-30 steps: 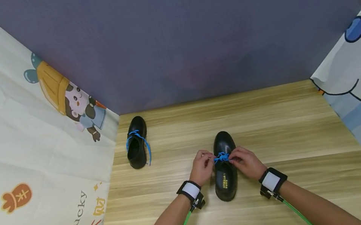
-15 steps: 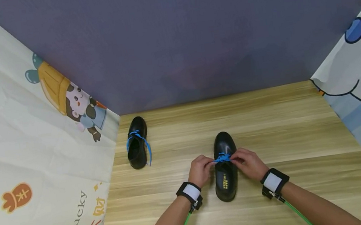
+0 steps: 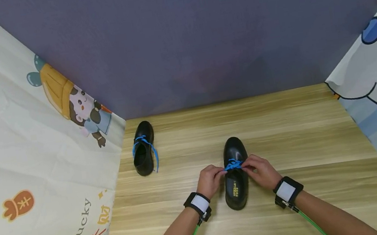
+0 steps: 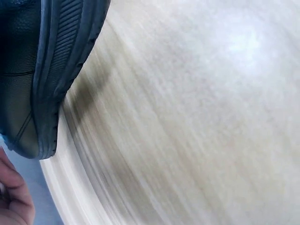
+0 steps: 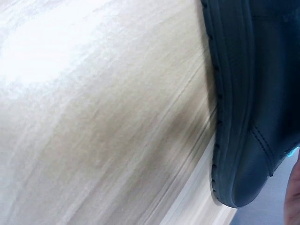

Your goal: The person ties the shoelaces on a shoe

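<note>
A black leather shoe (image 3: 233, 149) lies on the wooden table with its toe pointing away from me. Its blue shoelace (image 3: 233, 164) is gathered in a bow or knot across the opening. On the shoe's left side, my left hand (image 3: 209, 180) pinches the lace between thumb and finger. From the right, my right hand (image 3: 261, 171) pinches the other side of the lace. The wrist views show the side and sole of the shoe (image 4: 51, 70), with only a bit of the left hand (image 4: 14, 192) and of the right hand (image 5: 293, 192) at the frame edges.
A second black shoe (image 3: 144, 129) with a loose blue lace (image 3: 155, 157) stands at the table's far left. A dark panel (image 3: 200, 40) rises behind the wooden table (image 3: 300, 126). Printed cloths hang at the left (image 3: 36, 153) and right.
My left hand has shifted slightly left and down, and the fingers of both hands have drawn the lace tighter sideways. The shoe has stayed in place.
</note>
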Tool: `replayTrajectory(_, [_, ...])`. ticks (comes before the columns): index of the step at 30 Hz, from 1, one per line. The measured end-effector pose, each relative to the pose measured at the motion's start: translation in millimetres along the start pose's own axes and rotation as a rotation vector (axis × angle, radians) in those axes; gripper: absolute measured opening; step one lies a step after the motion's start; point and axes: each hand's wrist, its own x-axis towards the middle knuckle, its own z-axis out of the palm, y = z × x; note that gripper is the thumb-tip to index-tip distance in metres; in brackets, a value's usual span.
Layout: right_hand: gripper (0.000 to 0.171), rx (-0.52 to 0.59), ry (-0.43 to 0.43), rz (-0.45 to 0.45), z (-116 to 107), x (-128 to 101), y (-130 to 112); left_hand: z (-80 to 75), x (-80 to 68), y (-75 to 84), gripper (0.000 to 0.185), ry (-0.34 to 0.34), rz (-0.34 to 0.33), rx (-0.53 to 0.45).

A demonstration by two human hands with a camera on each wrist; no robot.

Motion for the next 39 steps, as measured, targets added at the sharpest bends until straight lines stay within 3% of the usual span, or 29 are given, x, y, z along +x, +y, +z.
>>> replayTrajectory(13, [0.021,0.016,0.016,-0.067,-1.5,-8.1,8.4,-0.2,-6.3,-5.5,0.006,0.048,0.021,0.049])
replayTrajectory(20, [0.006,0.01,0.0,-0.046,-5.2,-9.6,10.1,-1.1,-7.1,-8.3,0.007,0.051,0.021,0.041])
replayTrajectory(28, [0.011,0.002,-0.016,-0.027,-5.9,-11.0,7.7,-1.4,-7.7,-10.4,0.005,0.051,-0.005,0.007])
replayTrajectory(33, [0.003,0.013,-0.022,-0.034,-6.8,-11.6,7.9,-2.6,-8.3,-11.3,0.005,0.073,0.003,-0.001])
replayTrajectory(36, [0.004,0.011,-0.026,-0.04,-7.1,-11.9,8.6,-3.9,-8.4,-10.8,0.005,0.073,0.001,-0.007])
replayTrajectory(39, [0.017,0.002,-0.019,-0.043,-7.6,-12.0,8.8,-4.5,-8.5,-10.8,0.004,0.062,-0.006,-0.006])
